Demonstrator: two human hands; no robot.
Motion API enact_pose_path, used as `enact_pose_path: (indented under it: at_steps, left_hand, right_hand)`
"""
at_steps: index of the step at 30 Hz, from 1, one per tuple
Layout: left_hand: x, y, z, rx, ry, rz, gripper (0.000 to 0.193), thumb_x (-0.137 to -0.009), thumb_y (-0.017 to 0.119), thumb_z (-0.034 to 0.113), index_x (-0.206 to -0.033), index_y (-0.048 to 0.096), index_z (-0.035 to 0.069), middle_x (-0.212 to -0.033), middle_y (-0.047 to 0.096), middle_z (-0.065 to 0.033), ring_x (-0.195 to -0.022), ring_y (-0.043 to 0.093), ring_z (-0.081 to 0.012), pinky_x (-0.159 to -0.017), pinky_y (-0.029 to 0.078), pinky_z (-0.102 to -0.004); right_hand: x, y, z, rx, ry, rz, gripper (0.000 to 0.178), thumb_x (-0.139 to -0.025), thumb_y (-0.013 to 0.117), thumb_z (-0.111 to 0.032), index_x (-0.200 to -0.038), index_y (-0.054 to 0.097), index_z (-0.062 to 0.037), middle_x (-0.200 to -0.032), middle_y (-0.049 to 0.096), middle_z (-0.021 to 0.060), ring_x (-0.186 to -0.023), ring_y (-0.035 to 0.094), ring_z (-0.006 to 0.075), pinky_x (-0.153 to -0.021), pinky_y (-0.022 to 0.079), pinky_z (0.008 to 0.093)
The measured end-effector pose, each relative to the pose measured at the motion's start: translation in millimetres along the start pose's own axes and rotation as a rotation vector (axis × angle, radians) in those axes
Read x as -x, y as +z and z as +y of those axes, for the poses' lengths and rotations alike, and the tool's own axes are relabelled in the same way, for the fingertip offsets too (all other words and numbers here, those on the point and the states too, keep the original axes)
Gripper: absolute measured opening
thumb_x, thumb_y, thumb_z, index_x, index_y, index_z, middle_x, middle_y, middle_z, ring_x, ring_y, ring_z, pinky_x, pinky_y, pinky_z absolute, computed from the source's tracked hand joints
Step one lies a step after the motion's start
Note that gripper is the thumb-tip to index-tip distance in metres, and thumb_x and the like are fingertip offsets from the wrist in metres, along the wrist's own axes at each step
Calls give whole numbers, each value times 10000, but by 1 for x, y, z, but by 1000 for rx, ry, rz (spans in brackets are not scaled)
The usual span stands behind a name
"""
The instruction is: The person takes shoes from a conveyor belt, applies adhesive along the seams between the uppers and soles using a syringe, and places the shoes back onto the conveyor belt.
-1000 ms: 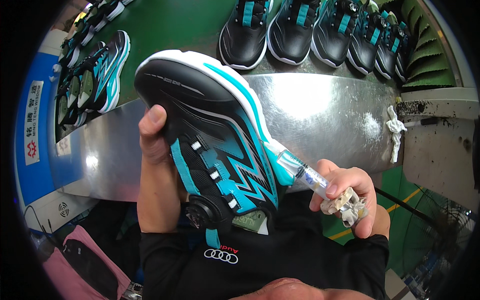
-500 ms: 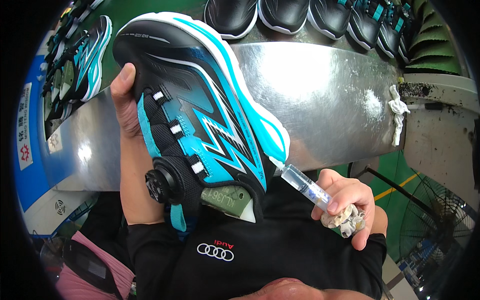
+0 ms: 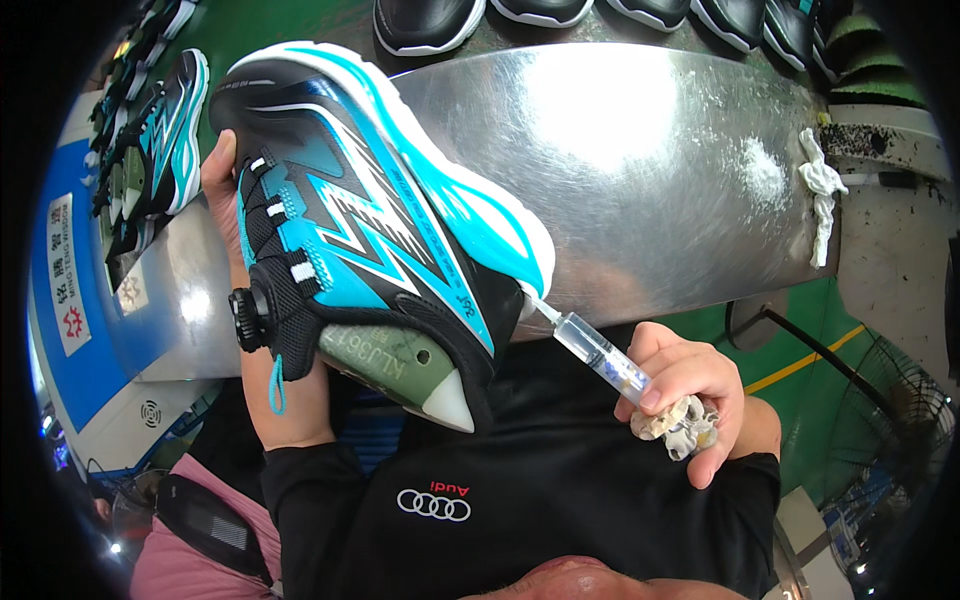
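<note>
My left hand point(image 3: 222, 190) grips a black and turquoise sneaker point(image 3: 370, 220) by its front part, fingers mostly hidden behind it. The shoe is tilted, with its white and turquoise sole facing up and right and its heel toward me. A green shoe last point(image 3: 395, 362) with a pale end fills its opening, and a black dial sits on the tongue. In my right hand point(image 3: 690, 385) is a clear syringe point(image 3: 600, 355), with a crumpled whitish cloth point(image 3: 678, 425) bunched under the fingers. The syringe's tip touches or nearly touches the sole edge at the heel.
A shiny metal work surface point(image 3: 640, 220) lies beyond, bearing white powder point(image 3: 762, 172) and a twisted white rag point(image 3: 822, 195). Black shoes point(image 3: 430, 22) line the far edge. More sneakers point(image 3: 175, 135) stand at left. At lower right is a floor fan point(image 3: 890, 420).
The shoe has rolled in my left hand, showing more of the last and the sole's side, and shifted slightly left. The syringe has followed along the heel edge.
</note>
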State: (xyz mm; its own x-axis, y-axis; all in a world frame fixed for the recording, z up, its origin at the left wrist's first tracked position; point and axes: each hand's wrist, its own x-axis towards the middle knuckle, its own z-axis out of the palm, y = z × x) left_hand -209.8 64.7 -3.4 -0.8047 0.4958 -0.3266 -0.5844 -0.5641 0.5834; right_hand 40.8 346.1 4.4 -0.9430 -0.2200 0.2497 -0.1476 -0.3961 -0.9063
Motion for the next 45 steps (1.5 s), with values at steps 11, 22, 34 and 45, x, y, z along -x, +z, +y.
enact_pose_path:
  at_steps: [11, 22, 34, 45]
  left_hand:
    - [47, -19, 25, -354, -34, 215, 415, -894, 490, 343, -1135, 536, 8, -1081, 611, -174, -923, 623, -286, -823, 519, -433]
    - [150, -74, 28, -459, 82, 308, 361, -934, 461, 162, -1243, 467, -23, -1206, 559, -161, -1085, 562, -273, -941, 464, -390]
    - [223, -59, -45, -207, -145, 228, 679, -788, 647, 96, -1380, 328, 2, -1375, 423, -170, -1241, 443, -327, -1057, 331, -471]
    - [193, -5, -98, 3, -344, 24, 852, -666, 611, -10, -1414, 201, -20, -1358, 406, -212, -1284, 387, -355, -1073, 304, -489]
  right_hand:
    - [-5, -9, 17, 94, -35, 0, 613, -650, 812, -386, -1084, 610, -4, -951, 666, 55, -721, 489, 175, -668, 368, 281]
    - [-18, 7, 33, 170, -109, 74, 631, -635, 819, -429, -1076, 602, -33, -899, 666, 27, -659, 392, 144, -637, 287, 279]
    - [-16, 20, 18, 230, -40, 45, 592, -642, 813, -360, -1080, 595, -28, -948, 656, 49, -706, 529, 174, -679, 342, 287]
    - [-29, 29, -13, 238, 65, -28, 585, -634, 828, -308, -1092, 601, -25, -979, 643, 65, -707, 474, 186, -657, 361, 286]
